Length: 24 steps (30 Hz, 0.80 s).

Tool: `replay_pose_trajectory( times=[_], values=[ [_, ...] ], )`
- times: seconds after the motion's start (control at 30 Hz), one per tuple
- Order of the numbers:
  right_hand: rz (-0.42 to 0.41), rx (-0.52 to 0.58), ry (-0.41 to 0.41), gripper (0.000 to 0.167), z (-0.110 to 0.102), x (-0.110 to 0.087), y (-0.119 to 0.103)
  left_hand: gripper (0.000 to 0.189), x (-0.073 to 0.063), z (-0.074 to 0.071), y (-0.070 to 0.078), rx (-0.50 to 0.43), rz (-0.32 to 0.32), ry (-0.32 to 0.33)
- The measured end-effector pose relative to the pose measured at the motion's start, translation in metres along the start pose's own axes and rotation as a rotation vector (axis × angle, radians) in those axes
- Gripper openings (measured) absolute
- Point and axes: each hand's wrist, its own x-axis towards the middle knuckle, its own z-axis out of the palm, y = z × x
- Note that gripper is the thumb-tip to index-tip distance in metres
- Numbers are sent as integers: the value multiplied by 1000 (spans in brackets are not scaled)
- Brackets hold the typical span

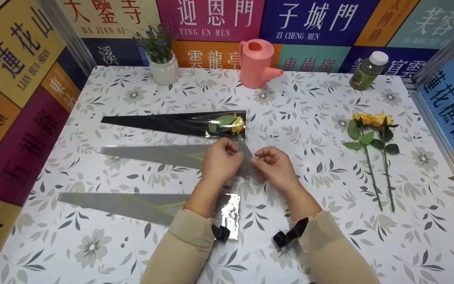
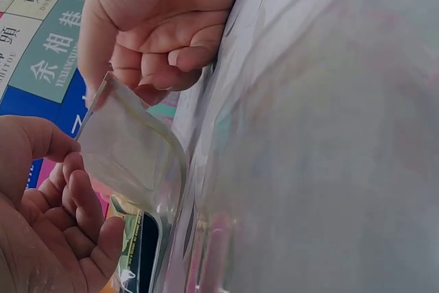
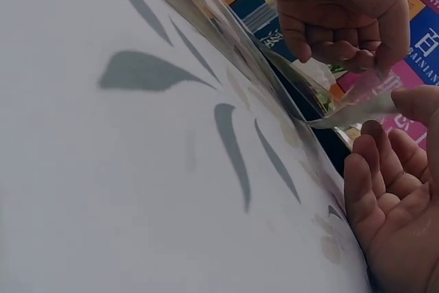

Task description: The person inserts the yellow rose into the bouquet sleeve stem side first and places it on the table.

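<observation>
1. The near sleeve (image 1: 112,203) lies on the table (image 1: 408,244), its wide end partly under the left forearm.
2. The left hand (image 1: 222,159) and right hand (image 1: 273,163) work side by side, fingers curled, each pinching film at the wide end of the middle sleeve (image 1: 152,154), whose narrow end lies on the table. Likely faults: the thin film could slip from so small a pinch; an uneven pull could crease or split its edge; clinging layers could keep the mouth closed.
3. Just beyond, the black sleeve (image 1: 160,123) holds a rose (image 1: 236,125). A careless knuckle could shift it, the left hand being so near.
4. Two loose roses (image 1: 373,119) lie well apart from the hands, to their right.
5. At the back stand a vase (image 1: 164,71), a can (image 1: 256,65) and a jar (image 1: 367,73).
</observation>
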Motion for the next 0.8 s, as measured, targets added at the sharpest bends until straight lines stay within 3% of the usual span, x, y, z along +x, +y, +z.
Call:
replay_pose_trajectory(
  times=[0.13, 0.37, 0.53, 0.67, 0.8],
  values=[
    [-22, -59, 130, 15, -27, 5, -10, 11, 0, -1, 1, -1, -24, -5],
    [-113, -264, 531, 18, -108, 7, -27, 9, -1, -1, 2, 8, -30, -8],
    [-124, -359, 742, 20, -154, 0, -27, 9, -1, -2, 4, 8, -45, -22],
    [-40, -390, 823, 23, -173, -6, -27, 9, -1, -3, 4, 2, -47, -27],
    [96, -453, 851, 30, -184, -11, -27, 10, -1, -2, 3, -14, -41, -32]
  ],
)
